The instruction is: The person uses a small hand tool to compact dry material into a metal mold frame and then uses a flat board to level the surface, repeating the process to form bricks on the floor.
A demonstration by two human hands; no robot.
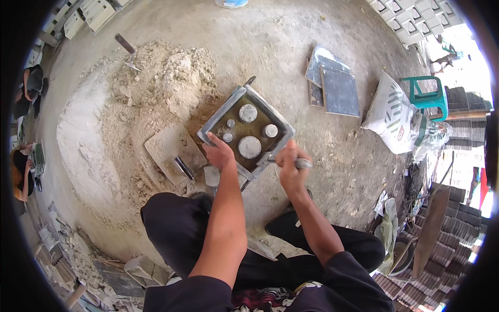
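Note:
A square metal mould (pixel 224 110) rests on the ground in front of me, turned so that one corner points toward me. Inside its raised frame stand several round grey studs (pixel 249 147) of different sizes on a brownish floor. My left hand (pixel 219 152) grips the frame's near left side. Closed around a short grey-handled tool (pixel 303 164), my right hand (pixel 291 165) is beside the right corner of the mould. The tool's working end is partly hidden by the fingers. Left of the mould, a shiny metal cylinder (pixel 184 168) lies by a flat dusty board (pixel 165 151).
A heap of pale sandy powder (pixel 156 83) has a trowel (pixel 126 46) stuck in it. Dark flat plates (pixel 340 91) lie at the far right, near a white sack (pixel 392 114) and a green stool (pixel 429 96). Stacked tiles (pixel 436 249) stand right. Other people (pixel 32 88) are at the left edge.

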